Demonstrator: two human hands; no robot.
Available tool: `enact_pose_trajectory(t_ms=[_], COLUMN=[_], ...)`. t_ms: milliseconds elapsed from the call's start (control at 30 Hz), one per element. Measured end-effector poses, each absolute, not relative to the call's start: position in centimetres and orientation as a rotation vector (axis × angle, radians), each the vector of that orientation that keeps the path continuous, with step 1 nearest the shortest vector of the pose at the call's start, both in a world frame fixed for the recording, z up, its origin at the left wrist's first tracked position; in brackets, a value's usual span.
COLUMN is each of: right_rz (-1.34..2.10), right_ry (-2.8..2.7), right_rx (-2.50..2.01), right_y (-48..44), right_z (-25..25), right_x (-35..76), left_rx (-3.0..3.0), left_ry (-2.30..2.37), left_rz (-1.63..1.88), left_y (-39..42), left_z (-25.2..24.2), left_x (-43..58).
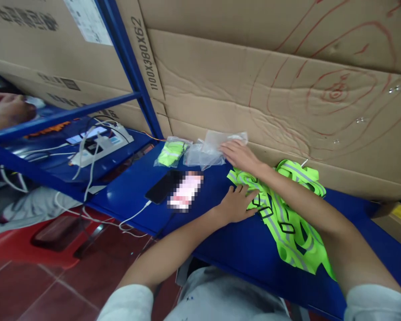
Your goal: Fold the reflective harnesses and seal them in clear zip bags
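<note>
My left hand (236,205) rests at the near edge of a heap of neon yellow-green reflective straps (296,240), its fingers spread. These straps have grey stripes and black rectangular buckles, and my right forearm hides part of them. Farther back, my right hand (239,154) reaches across the straps to several clear plastic bags (205,151). Its fingers lie stretched out over the nearest bag, touching it. Left of the clear bags is a packed bag (171,153) with folded neon material inside.
A dark phone (163,187) lies on the blue table (217,243), beside a pixelated patch. A white cable (133,218) hangs off the table edge. Cardboard (220,89) walls the back. Beyond a blue frame, another person's hands (11,109) and a power strip (102,147) are visible.
</note>
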State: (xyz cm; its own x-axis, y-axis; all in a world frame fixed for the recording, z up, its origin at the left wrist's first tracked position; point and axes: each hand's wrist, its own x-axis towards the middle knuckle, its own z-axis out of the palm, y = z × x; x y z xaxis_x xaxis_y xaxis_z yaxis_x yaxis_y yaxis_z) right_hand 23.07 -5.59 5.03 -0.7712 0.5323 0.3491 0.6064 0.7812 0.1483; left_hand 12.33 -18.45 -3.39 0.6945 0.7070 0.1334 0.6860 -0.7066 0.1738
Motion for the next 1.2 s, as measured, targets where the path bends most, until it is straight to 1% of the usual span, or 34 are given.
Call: enact_pose_trajectory(t_ms=[133,267,433,567,633,733,833,933,1067,1200], right_rz=[-0.278,-0.212,-0.059,0.083,0.092,0.115,0.123,0.122,0.137,0.089], right_ry=[-2.783,-2.826,-2.673,-2.415,-2.272,-2.163,-2.045,-2.041,-1.931,-1.825], right_rx=[-0.823,-0.768,-0.806,-1.071,-1.208,-1.337,-1.38,-1.337,-1.352,-1.365], right_y=[-2.4,-3.7,-11.0,-19.6,-23.2,-26.3,-26.8,-26.3,-25.7,-25.7], right_z=[1.6,1.0,4.0,5.1,4.2,1.2,-2.2,-4.3,-5.3,-4.6], right_x=[18.5,18.2,24.7,31.1,33.1,34.3,34.1,33.5,33.6,34.1], left_rx=[2.787,2.784,2.614,2.192,2.016,1.83,1.774,1.797,1.808,1.932], left_ry=[1.146,1.14,1.174,1.177,1.084,0.827,0.627,0.581,0.579,0.552], left_rz=[0.286,0.255,0.405,0.652,0.749,0.816,0.708,0.686,0.849,0.797], left_y=[-18.4,-18.5,-18.3,-17.7,-17.5,-17.6,-17.9,-18.0,-17.7,-17.7], left_z=[-3.4,-3.3,-2.6,-1.6,-1.2,-0.7,-0.2,-0.3,-1.2,-2.7], left_x=[12.2,12.2,12.3,12.1,11.9,11.6,11.5,11.4,11.8,12.4])
